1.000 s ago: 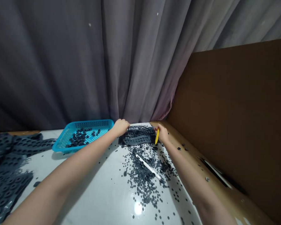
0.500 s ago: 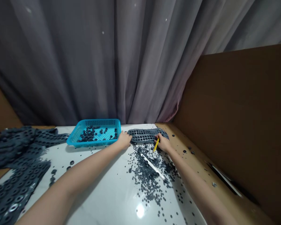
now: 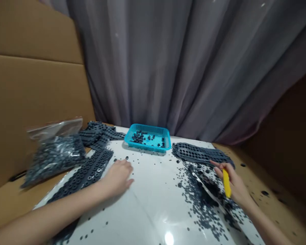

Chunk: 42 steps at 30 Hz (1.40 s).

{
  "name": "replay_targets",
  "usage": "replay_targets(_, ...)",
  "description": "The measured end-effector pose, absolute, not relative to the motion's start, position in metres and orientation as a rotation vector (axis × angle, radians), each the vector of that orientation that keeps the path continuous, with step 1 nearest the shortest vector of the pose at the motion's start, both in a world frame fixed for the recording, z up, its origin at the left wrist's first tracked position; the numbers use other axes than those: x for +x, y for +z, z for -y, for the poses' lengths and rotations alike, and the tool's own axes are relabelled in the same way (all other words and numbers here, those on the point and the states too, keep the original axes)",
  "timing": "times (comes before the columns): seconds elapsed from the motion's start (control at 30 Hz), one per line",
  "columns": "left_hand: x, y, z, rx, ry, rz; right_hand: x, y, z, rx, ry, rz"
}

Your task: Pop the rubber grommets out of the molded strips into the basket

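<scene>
1. Right hand (image 3: 232, 180): closed snugly around a yellow-handled tool (image 3: 226, 183), held upright, index finger stretched out.
2. Beneath it, a narrow metal strip (image 3: 206, 185) lies among loose grey rubber rings (image 3: 201, 204) on a white table (image 3: 148, 207).
3. Left hand (image 3: 117, 178): resting open, palm down, holding nothing.
4. Farther on, a perforated grey rubber sheet (image 3: 199, 153) lies just beyond the fingertips.
5. Farthest, a blue plastic basket (image 3: 148, 137) holds more rings.

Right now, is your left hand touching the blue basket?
Apart: the head view shows white tabletop between the left hand and the blue basket.
</scene>
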<state>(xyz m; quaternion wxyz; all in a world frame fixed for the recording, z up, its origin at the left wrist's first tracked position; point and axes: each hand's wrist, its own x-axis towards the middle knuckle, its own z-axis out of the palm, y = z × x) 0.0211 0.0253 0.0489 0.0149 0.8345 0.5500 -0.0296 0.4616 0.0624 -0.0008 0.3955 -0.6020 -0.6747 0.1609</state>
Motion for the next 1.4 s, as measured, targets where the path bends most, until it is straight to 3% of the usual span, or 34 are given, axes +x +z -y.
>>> replay_targets(0.13,-0.086,0.041,-0.011,2.143,-0.154,-2.434,0.393,0.018,-0.044,-1.422,0.583,1.763)
replay_targets(0.33,-0.126,0.029,-0.011,2.180,0.386,-2.287,0.250,0.026,-0.029,-1.085,1.063,1.841)
replay_targets(0.43,-0.115,0.042,0.008,2.141,0.852,-2.159,0.193,0.028,-0.011,-0.923,1.327,1.862)
replay_targets(0.53,-0.094,0.061,0.038,1.900,1.148,-1.819,0.157,0.040,0.008,-0.777,1.387,1.830)
replay_targets(0.73,-0.033,0.082,0.074,1.097,0.975,-0.721,0.143,0.091,0.035,-0.533,1.326,1.468)
replay_targets(0.83,-0.008,0.074,0.068,0.818,0.918,-0.400,0.154,0.115,0.039,-0.614,1.279,1.371)
replay_targets(1.17,0.016,0.060,0.059,0.702,0.671,-0.527,0.187,0.100,0.034,-0.904,1.120,1.383)
replay_targets(1.4,0.015,0.056,0.058,0.835,0.809,-0.561,0.198,0.103,0.044,-0.894,0.906,1.400)
